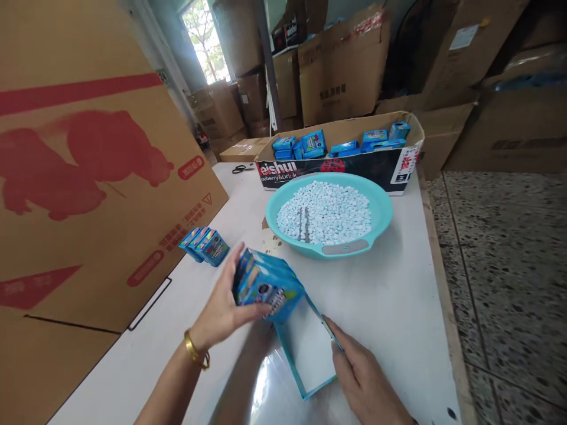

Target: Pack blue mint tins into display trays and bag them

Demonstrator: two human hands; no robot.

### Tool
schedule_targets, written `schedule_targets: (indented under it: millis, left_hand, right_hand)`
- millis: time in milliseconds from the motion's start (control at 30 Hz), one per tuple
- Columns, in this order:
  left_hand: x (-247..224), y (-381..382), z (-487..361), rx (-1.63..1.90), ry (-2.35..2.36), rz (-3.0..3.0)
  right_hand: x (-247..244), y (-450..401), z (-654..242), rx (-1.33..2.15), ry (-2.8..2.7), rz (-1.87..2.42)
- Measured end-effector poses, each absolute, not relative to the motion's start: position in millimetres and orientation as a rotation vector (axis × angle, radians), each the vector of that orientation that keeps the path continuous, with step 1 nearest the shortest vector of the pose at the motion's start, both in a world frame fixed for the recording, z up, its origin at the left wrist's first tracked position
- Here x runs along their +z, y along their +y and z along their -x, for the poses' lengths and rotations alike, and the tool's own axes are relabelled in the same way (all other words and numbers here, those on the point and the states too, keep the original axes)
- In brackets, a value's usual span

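Note:
In the middle of the view my left hand [224, 310] grips several blue printed candy packs [270, 289] together in a tight row, thumb across the front. The row is tilted and hangs over the far end of a shallow open box [305, 348] with blue edges and a white inside. My right hand [358, 366] is closed on that box's right wall. Bare white bottom shows in the near part of the box; the far part is hidden behind the packs. Several similar blue packs [212, 247] stand on the table to the left of my left hand.
Beyond my hands, a turquoise basin [381, 215] holds many small pale pieces. Behind it a long carton [339, 174] contains more blue packs. A large brown carton [88, 177] borders the left side; black scissors [243, 169] lie on the white table [398, 307].

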State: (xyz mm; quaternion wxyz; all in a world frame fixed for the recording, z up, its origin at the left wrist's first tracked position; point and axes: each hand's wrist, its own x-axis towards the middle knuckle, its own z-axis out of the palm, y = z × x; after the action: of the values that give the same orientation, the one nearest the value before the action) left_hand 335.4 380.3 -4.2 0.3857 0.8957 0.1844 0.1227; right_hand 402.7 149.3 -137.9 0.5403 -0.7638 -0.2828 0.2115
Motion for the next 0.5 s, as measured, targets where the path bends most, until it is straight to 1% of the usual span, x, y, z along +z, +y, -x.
schedule_targets:
  millis: [133, 333, 433, 500]
  left_hand:
    - [-15, 363, -344, 0.072, 0.414, -2.564]
    - [-22, 356, -365, -0.001, 0.551, -2.831]
    - [-16, 367, -370, -0.140, 0.464, -2.851]
    - [-10, 390, -372, -0.097, 0.478, -2.801]
  right_hand:
    - [-138, 148, -400, 0.434, -0.819, 1.885]
    - [-133, 150, -403, 0.401, -0.971, 1.978]
    - [-134, 151, -404, 0.392, -1.023, 2.009]
    - [-137, 151, -404, 0.393, -1.051, 2.001]
